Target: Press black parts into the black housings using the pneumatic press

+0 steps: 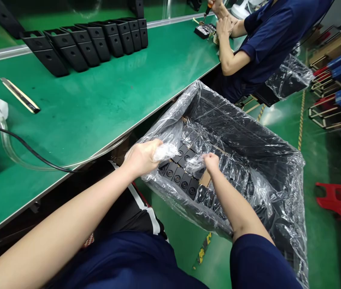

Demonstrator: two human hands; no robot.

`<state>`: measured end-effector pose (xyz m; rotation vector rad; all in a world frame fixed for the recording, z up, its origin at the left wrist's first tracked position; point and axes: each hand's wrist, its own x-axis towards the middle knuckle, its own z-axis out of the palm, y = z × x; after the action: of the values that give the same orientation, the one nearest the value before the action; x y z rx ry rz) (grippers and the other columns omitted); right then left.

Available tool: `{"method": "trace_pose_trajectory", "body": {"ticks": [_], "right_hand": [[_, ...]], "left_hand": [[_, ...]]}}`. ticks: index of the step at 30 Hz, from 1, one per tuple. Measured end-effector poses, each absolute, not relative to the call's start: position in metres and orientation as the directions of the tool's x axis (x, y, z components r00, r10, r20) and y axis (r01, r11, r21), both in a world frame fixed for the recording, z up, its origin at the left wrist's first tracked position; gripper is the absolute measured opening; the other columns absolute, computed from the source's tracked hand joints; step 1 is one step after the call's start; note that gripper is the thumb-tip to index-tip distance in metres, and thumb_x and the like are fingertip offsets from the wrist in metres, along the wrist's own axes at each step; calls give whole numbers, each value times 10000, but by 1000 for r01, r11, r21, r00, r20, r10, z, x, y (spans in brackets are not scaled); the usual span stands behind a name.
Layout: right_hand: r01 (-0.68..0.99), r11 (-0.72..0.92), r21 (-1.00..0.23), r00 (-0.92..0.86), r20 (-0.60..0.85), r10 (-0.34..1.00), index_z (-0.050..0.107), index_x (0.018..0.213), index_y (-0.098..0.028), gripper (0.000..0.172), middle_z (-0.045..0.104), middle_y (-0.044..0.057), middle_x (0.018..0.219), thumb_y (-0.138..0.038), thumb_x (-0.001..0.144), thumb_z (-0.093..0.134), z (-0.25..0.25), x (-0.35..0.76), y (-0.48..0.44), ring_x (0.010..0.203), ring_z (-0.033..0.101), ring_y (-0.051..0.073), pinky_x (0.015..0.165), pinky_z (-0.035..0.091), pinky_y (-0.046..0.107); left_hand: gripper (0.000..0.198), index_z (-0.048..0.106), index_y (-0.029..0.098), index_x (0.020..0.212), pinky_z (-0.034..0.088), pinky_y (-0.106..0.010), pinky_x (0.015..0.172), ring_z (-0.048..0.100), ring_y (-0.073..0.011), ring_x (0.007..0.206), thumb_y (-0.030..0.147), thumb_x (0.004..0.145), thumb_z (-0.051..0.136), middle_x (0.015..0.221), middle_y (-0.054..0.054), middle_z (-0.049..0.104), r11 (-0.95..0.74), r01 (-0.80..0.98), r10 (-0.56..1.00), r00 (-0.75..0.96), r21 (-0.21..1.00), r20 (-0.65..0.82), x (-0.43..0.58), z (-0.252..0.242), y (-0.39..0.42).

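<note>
A large dark crate lined with a clear plastic bag (266, 132) stands below the bench edge. Inside it, rows of black rectangular parts (178, 176) with round recesses lie under crumpled clear plastic film (236, 176). My left hand (142, 157) is closed on a bunched wad of the film at the crate's bench side. Over the middle of the crate, my right hand (211, 162) is closed in a pinch on another piece of film. A brown cardboard strip (205, 179) shows just beneath it, among the parts.
On the green bench (113, 96) stands a row of black housings (98, 42), with a utility knife (20, 95) and a black cable (34, 148) nearer me. A co-worker (266, 40) uses an orange-handled tool beyond the crate. A red plastic stool (340, 200) is at right.
</note>
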<state>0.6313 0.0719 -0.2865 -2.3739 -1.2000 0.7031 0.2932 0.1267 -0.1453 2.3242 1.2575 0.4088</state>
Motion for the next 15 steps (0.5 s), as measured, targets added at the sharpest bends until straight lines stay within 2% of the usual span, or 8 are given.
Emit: {"method": "trace_pose_trajectory", "body": {"ticks": [4, 8, 15], "right_hand": [[646, -661, -382, 572, -331, 751, 613, 1068, -151, 255, 618, 59, 1087, -365, 931, 593, -295, 666, 66, 963, 607, 188, 859, 522, 397], [702, -634, -324, 514, -386, 766, 608, 1115, -164, 275, 609, 67, 1144, -359, 921, 608, -315, 656, 74, 1010, 599, 197, 898, 507, 416], [733, -638, -237, 546, -355, 759, 627, 992, -148, 268, 641, 35, 973, -405, 923, 598, -322, 657, 74, 877, 617, 164, 830, 512, 370]], "left_hand": [[302, 591, 219, 1090, 513, -289, 733, 701, -216, 868, 310, 806, 549, 966, -39, 724, -479, 716, 842, 537, 508, 37, 295, -146, 127], [295, 584, 215, 1082, 508, -285, 719, 701, -212, 852, 298, 801, 546, 956, -39, 723, -483, 717, 839, 544, 503, 30, 295, -145, 127], [287, 583, 217, 1072, 496, -276, 682, 699, -206, 813, 340, 815, 547, 911, -37, 722, -481, 721, 838, 545, 499, 20, 295, -146, 128]]}}
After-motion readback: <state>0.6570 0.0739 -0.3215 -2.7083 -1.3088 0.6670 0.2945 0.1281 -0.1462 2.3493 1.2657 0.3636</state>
